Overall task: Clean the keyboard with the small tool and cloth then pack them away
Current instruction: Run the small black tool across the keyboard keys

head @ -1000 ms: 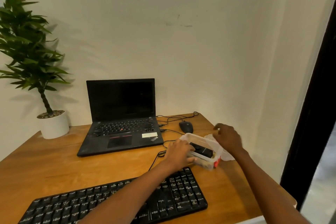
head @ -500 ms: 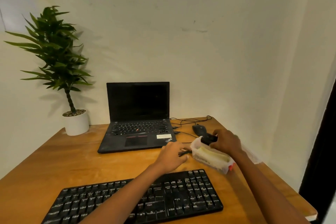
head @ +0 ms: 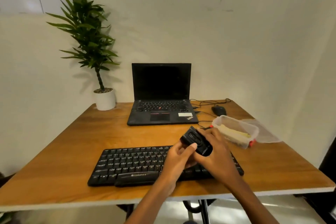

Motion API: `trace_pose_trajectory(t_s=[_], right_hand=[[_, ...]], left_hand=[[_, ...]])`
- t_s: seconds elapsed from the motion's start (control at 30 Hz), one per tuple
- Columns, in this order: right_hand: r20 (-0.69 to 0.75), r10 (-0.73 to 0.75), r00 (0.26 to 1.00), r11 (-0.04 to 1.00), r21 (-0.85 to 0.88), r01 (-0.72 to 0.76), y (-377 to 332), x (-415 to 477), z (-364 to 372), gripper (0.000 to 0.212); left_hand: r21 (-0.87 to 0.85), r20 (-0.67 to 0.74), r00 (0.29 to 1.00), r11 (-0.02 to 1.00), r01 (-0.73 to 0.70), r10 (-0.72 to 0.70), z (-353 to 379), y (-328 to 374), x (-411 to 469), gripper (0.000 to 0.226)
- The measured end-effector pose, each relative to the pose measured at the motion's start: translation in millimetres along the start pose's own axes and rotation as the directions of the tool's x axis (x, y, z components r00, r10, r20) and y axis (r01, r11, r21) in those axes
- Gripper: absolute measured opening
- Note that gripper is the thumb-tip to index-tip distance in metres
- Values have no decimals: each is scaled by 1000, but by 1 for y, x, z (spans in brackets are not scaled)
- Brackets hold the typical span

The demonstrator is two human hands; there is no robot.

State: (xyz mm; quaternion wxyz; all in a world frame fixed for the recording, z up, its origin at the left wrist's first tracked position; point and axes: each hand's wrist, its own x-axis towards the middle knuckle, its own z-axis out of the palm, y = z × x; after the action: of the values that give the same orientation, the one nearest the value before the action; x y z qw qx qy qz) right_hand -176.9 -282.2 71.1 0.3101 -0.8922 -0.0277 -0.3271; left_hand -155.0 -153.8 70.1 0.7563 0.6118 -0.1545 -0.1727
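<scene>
1 wide-angle head camera looks forward and down across the table (head: 72,151), near its front edge, facing the wall (head: 236,42).

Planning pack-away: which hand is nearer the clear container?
Right. The right hand, holding the small tool, is beside the container; the left hand, also holding it, is farther left, above the keyboard.

- Two arms of one person are shown, each cut off by the lower edge of the view.
- The left hand (head: 179,158) is seen bare, and a short, trimmed thumbnail (head: 193,146) can be made out on it.
- The right hand (head: 216,156) is also seen bare; only its back and knuckles are shown, and its nails are hidden.
- The left forearm (head: 154,198) is uncovered along all of its visible length.
- The right forearm (head: 251,202) is likewise uncovered, from wrist to frame edge.
- Clothing cannot be told, since the rest of the person lies outside the view.
</scene>
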Motion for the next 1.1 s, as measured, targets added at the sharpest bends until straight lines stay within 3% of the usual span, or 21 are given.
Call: trace_pose_trajectory(t_s=[0.1,0.3,0.63,0.8,1.0,1.1], right_hand=[[-37,57,998,998,11,-57,-8,-24,12,67],[-107,114,988,993,2,-114,-18,-62,31,65],[-136,152,979,984,117,-137,-18,-86,45,60],[-189,141,972,986,119,-120,-26,-88,48,58],[-47,211,976,940,285,-189,-25,-87,31,54],[56,301,952,810,511,-286,-23,-90,16,55]], left_hand=[[-61,-62,997,998,35,-39,-1,-9,-18,15],[-39,-130,990,998,58,-63,-5,-25,-39,16],[107,-122,991,993,-42,55,-4,-37,-45,24],[114,-232,967,990,-84,109,0,-37,-43,17],[-28,-230,973,999,-33,26,-2,-38,-41,9],[-104,-201,980,994,-20,-1,-2,-36,-43,15]])
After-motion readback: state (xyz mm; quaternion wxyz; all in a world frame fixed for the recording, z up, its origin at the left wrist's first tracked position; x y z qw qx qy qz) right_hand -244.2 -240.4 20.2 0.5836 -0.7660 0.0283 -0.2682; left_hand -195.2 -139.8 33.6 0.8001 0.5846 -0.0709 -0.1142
